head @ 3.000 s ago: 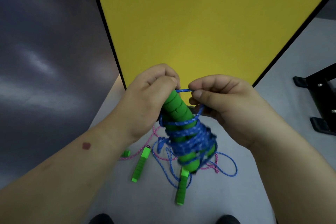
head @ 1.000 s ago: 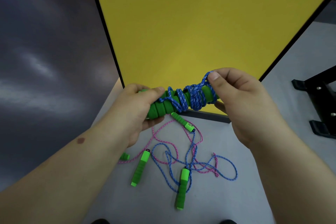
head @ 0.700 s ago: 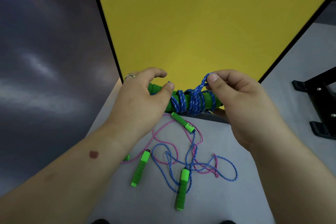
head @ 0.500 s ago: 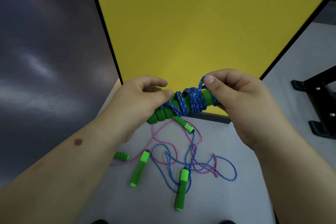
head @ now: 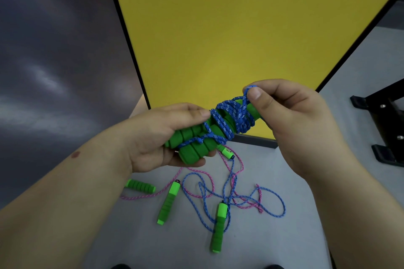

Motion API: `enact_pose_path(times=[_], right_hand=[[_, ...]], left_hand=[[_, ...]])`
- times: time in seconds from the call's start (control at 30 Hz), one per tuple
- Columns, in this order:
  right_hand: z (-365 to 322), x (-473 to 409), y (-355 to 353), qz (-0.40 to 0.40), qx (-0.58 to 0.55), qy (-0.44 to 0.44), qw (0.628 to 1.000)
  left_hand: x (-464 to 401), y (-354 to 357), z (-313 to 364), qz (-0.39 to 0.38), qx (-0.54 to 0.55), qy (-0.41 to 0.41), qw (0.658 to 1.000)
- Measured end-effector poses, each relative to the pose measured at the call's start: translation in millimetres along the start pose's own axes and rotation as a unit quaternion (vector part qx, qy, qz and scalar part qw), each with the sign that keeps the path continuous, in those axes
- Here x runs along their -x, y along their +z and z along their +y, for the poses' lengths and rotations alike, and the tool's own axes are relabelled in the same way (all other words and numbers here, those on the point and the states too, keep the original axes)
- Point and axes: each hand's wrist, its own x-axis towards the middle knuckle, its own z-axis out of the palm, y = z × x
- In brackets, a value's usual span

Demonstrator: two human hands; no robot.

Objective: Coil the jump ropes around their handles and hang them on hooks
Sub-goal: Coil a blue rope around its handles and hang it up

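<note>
My left hand [head: 161, 137] grips the near end of two green foam handles [head: 196, 148] held side by side, with blue rope [head: 229, 120] coiled round their far half. My right hand [head: 290, 116] pinches a loop of that blue rope between thumb and forefinger just above the far end of the handles. On the grey floor below lie loose jump ropes: a pink rope [head: 192, 170] and a blue rope [head: 271, 214] tangled together, with green handles [head: 168, 203] [head: 219, 227] [head: 140, 185] [head: 226, 152]. No hooks are in view.
A yellow panel [head: 240, 28] with a black frame stands right ahead. A dark wall [head: 54, 61] fills the left. Black metal feet of a rack [head: 384, 129] stand on the floor at the right. My shoe tips show at the bottom edge.
Three seconds ago the bundle pointed downward; it now lies tilted across between my hands. My right hand has lifted the rope loop slightly, and my left hand has shifted to the near end.
</note>
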Motion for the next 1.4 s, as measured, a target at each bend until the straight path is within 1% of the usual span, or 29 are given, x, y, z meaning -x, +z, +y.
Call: enact_pose_path(times=[0.07, 0.13, 0.2, 0.23, 0.27, 0.3, 0.37, 0.4, 0.43, 0.5, 0.6, 0.63, 0.73, 0.77, 0.8, 0.87, 0.9, 0.93, 1.03, 1.13, 1.2, 1.27, 1.4], right_hand=[[-1.2, 0.2, 0.6, -0.005, -0.025, 0.004, 1.000], [1.6, -2.6, -0.1, 0.048, -0.099, 0.031, 0.993], [3.8, -5.8, -3.2, 0.104, -0.104, 0.049, 0.988], [4.8, -6.5, -4.3, 0.107, -0.104, 0.070, 0.986], [5.6, -6.6, -4.9, 0.087, -0.120, 0.096, 0.984], [5.7, -5.9, -4.2, 0.050, -0.145, 0.121, 0.981], [4.8, -3.1, -0.7, -0.018, -0.188, 0.143, 0.971], [5.1, -2.3, 1.1, -0.031, -0.194, 0.138, 0.971], [5.0, -1.7, 2.0, -0.032, -0.194, 0.130, 0.972], [4.2, -1.8, 1.5, -0.033, -0.192, 0.125, 0.973], [4.5, 0.4, 2.7, -0.065, -0.196, 0.140, 0.968], [4.6, 1.3, 4.3, -0.067, -0.188, 0.143, 0.969], [5.4, 3.1, 9.1, -0.056, -0.176, 0.140, 0.973], [5.2, 4.0, 10.5, -0.055, -0.178, 0.142, 0.972], [5.5, 4.8, 11.8, -0.058, -0.178, 0.142, 0.972], [5.2, 6.0, 14.6, -0.062, -0.176, 0.137, 0.973], [4.6, 5.9, 15.2, -0.060, -0.187, 0.135, 0.971], [3.7, 5.6, 14.7, -0.058, -0.208, 0.132, 0.967], [0.2, 4.0, 8.8, -0.072, -0.288, 0.130, 0.946], [0.3, 2.5, 5.6, -0.089, -0.316, 0.133, 0.935], [1.0, 0.8, 4.9, -0.074, -0.305, 0.146, 0.938], [0.5, 0.5, 4.3, -0.061, -0.274, 0.154, 0.947], [0.2, -0.7, 2.5, -0.021, -0.156, 0.169, 0.973]], left_hand=[[-0.7, -0.1, -0.6, 0.012, 0.014, 0.013, 1.000], [-2.8, 0.8, -2.1, 0.032, 0.056, 0.023, 0.998], [-5.1, 0.8, -3.1, 0.040, 0.103, 0.027, 0.994], [-6.1, -0.4, -3.7, 0.035, 0.121, 0.027, 0.992], [-6.7, -1.4, -4.1, 0.023, 0.131, 0.027, 0.991], [-7.1, -2.4, -4.7, 0.008, 0.129, 0.026, 0.991], [-7.7, -3.7, -7.1, -0.021, 0.092, 0.017, 0.995], [-7.7, -2.9, -8.4, -0.034, 0.074, 0.012, 0.997], [-8.3, -2.2, -9.9, -0.038, 0.062, 0.011, 0.997], [-9.7, 0.9, -12.0, -0.024, 0.027, 0.027, 0.999], [-10.9, 6.0, -13.9, -0.003, -0.090, 0.064, 0.994], [-10.8, 7.3, -13.9, -0.007, -0.108, 0.071, 0.992], [-4.5, 12.3, -13.5, -0.085, -0.100, 0.088, 0.987], [-4.4, 13.9, -14.6, -0.088, -0.112, 0.099, 0.985], [-4.5, 17.3, -15.3, -0.068, -0.123, 0.110, 0.984], [-7.6, 23.1, -15.6, 0.013, -0.136, 0.136, 0.981], [-9.8, 24.0, -15.6, 0.042, -0.132, 0.150, 0.979], [-12.2, 24.1, -15.9, 0.053, -0.119, 0.158, 0.979], [-14.3, 18.3, -15.2, 0.036, -0.064, 0.185, 0.980], [-14.9, 13.9, -15.3, 0.056, -0.074, 0.223, 0.970], [-16.4, 11.5, -16.2, 0.083, -0.095, 0.229, 0.965], [-16.8, 8.3, -16.6, 0.098, -0.137, 0.231, 0.958], [-16.3, 9.7, -17.2, 0.111, -0.238, 0.247, 0.933]])
